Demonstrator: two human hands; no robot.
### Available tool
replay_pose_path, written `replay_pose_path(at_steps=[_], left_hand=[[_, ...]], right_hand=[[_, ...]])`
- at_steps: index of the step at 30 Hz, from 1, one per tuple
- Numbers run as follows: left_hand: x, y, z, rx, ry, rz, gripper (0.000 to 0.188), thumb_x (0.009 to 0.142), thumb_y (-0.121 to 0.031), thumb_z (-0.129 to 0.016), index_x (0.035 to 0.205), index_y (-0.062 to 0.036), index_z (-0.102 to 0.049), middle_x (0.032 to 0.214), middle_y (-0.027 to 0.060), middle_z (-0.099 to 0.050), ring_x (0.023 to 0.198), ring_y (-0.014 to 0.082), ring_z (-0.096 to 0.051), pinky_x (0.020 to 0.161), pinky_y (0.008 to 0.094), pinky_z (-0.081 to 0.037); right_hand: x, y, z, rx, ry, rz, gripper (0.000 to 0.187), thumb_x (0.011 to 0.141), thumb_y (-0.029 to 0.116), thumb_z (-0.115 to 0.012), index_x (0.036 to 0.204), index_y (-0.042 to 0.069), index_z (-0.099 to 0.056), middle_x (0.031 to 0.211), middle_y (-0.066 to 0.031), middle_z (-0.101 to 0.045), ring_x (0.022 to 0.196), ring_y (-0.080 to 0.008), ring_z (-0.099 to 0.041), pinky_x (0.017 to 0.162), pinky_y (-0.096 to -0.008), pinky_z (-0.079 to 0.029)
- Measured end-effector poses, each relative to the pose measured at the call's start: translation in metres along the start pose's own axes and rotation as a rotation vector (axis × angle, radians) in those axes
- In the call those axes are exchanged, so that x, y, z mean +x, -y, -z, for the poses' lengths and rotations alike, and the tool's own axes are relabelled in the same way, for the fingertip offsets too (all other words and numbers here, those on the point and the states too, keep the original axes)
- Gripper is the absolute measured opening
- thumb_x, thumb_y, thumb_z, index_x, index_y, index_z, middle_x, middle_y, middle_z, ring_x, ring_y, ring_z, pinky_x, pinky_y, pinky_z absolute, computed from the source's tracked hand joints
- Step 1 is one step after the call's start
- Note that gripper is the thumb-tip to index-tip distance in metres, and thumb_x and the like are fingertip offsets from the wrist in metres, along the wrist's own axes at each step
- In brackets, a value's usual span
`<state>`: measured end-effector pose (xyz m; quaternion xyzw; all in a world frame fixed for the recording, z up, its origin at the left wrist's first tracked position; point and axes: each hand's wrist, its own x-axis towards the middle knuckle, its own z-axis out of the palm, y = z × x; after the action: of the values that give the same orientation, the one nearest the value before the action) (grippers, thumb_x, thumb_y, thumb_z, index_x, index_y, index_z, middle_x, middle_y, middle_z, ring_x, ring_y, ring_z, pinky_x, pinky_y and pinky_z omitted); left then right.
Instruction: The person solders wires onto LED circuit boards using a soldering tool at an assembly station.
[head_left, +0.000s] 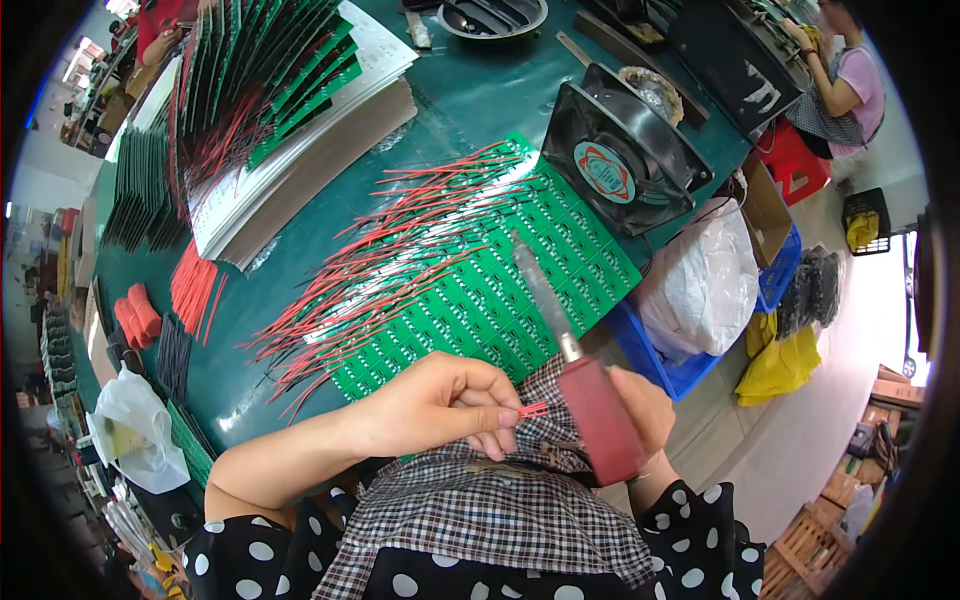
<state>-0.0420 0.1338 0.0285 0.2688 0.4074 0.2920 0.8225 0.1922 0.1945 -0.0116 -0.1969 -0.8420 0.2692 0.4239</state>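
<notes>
My left hand [440, 405] is pinched closed on a few short red wires [533, 410] whose ends stick out past the thumb. In my right hand [645, 405] is a soldering iron [600, 420] with a dark red handle, its metal shaft slanting up and left over a green circuit board panel [500, 310]. The panel lies on the table, divided into many small boards. Long red wires [390, 265] run from its rows out to the left. Whether the iron's tip touches the panel, I cannot tell.
A black fan [620, 150] stands beyond the panel's right end. Stacked boards with wires [260, 90] rest on a thick paper pile [320, 150] at the far left. Red wire bundles [195, 290] lie left. A white bag [700, 280] fills a blue crate [680, 375]. Another person [850, 85] works at far right.
</notes>
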Motion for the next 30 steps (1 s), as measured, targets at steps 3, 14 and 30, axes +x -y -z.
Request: replay_pose_path(at_steps=[3,14,30], left_hand=[[0.007,-0.011,-0.003,-0.037,0.0,0.045,0.014,0.09,-0.007,-0.054,0.1,0.0024,-0.057,0.084,0.0095,-0.066,0.076,0.0139,-0.065,0.067,0.0243,-0.052],[0.024,-0.068,0.037,1.607,-0.822,-0.895,0.019,0.066,0.004,-0.062,0.085,-0.0004,-0.061,0.083,0.0103,-0.057,0.072,0.0264,-0.059,0.061,0.0311,-0.047],[0.064,-0.036,0.063,1.744,-0.667,-0.851,0.028,0.061,-0.006,-0.062,0.088,-0.0007,-0.063,0.077,0.004,-0.051,0.059,0.0146,-0.051,0.045,0.0257,-0.043]], right_hand=[[-0.007,-0.004,0.001,-0.019,0.111,0.007,0.045,0.065,0.012,-0.067,0.107,-0.004,-0.059,0.086,-0.0171,-0.066,0.07,-0.0266,-0.066,0.057,-0.0294,-0.052],[-0.036,-0.016,0.012,0.619,-0.099,-0.935,0.056,0.079,0.016,-0.069,0.124,-0.004,-0.04,0.106,-0.0167,-0.056,0.059,-0.0145,-0.053,0.05,-0.0251,-0.043],[-0.013,-0.012,0.017,0.845,-0.201,-1.076,0.068,0.073,0.015,-0.076,0.124,-0.009,-0.038,0.099,-0.0173,-0.061,0.067,-0.015,-0.059,0.06,-0.0239,-0.047]])
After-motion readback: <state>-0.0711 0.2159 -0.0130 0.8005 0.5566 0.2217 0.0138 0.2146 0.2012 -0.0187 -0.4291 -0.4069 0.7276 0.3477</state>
